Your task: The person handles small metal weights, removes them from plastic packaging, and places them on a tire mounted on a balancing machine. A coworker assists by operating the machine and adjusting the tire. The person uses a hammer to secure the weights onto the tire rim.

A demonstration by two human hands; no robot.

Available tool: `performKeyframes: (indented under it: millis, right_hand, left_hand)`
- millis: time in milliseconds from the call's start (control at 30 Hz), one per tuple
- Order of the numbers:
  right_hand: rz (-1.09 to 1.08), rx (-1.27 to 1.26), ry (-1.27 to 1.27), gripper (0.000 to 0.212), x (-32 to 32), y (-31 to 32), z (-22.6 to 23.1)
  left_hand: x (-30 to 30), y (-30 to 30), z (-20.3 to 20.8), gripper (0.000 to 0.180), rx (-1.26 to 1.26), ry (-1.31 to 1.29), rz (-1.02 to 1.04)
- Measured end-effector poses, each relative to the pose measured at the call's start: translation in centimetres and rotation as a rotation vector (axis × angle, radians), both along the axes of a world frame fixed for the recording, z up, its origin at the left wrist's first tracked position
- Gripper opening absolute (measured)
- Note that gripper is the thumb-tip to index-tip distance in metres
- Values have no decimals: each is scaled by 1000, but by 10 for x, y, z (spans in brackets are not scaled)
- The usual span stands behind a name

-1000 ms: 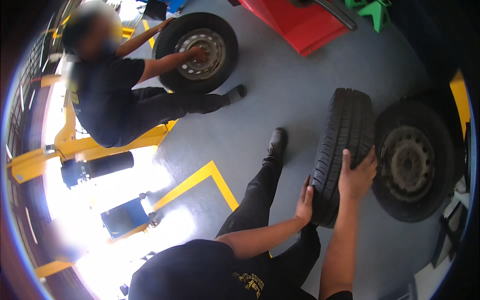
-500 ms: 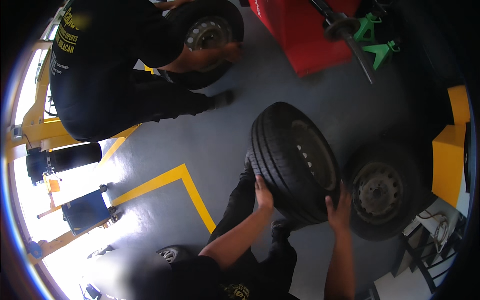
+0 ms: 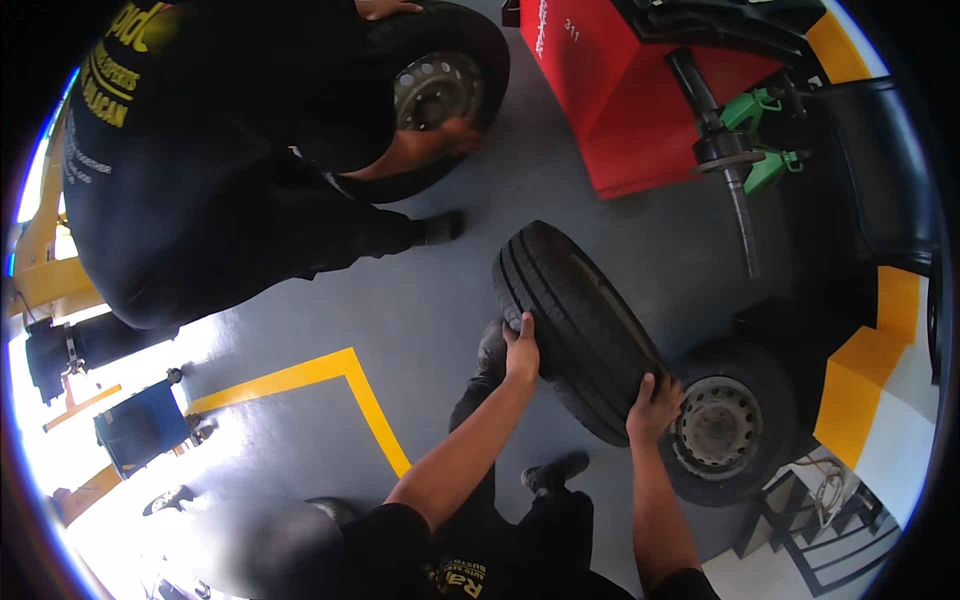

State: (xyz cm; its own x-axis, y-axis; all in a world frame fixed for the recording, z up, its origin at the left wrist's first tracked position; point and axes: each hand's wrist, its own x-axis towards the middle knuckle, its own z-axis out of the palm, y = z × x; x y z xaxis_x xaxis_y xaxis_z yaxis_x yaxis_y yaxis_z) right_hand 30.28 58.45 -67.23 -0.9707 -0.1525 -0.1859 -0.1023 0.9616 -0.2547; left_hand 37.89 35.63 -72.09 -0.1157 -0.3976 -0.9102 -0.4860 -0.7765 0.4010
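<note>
In front of me a black car wheel (image 3: 575, 330) stands tilted, its grooved tread toward me and its rim face turned almost out of sight. My left hand (image 3: 520, 349) presses on the tread at its left side, fingers pointing away from me. My right hand (image 3: 655, 405) grips the wheel's near right edge, with the fingers spread over the tyre shoulder. Between them the two hands hold the wheel. Just right of my right hand a second wheel (image 3: 717, 428) with a dull steel rim shows its face.
At the far left a co-worker in black bends over another wheel (image 3: 440, 95). A red machine (image 3: 620, 110) with a threaded shaft (image 3: 738, 200) stands at the far right, by green stands (image 3: 765, 165). A yellow line (image 3: 375, 410) marks the grey floor; a black metal rack (image 3: 800, 525) is near right.
The held wheel has turned, so its rim face, visible before, is now nearly hidden. My right hand has shifted onto the tread's near edge. The whole view has also shifted.
</note>
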Motion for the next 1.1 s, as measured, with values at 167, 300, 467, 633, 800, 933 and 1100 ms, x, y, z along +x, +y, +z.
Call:
performKeyframes:
  millis: [167,300,467,633,800,933,1100]
  right_hand:
    - [-99,77,-90,79,-19,-22,6]
    - [-149,99,-212,79,-28,-41,13]
    - [-139,16,-348,80,-55,-74,15]
    - [37,-66,-560,80,-95,-90,15]
    - [238,-299,-623,74,-129,-87,5]
    - [158,-374,-447,61,-131,-107,-5]
    - [55,-485,-419,58,-137,-130,-9]
  left_hand:
    - [-42,-16,1,102,-213,-26,-130]
    - [-60,-32,7,101,-290,25,-210]
    - [-57,24,35,91,-636,40,-367]
    - [-78,43,42,75,-925,-141,-332]
    - [-102,-3,42,69,-855,-283,-349]
    - [-123,-32,46,69,-836,-291,-400]
    - [-144,-60,44,68,-797,-330,-456]
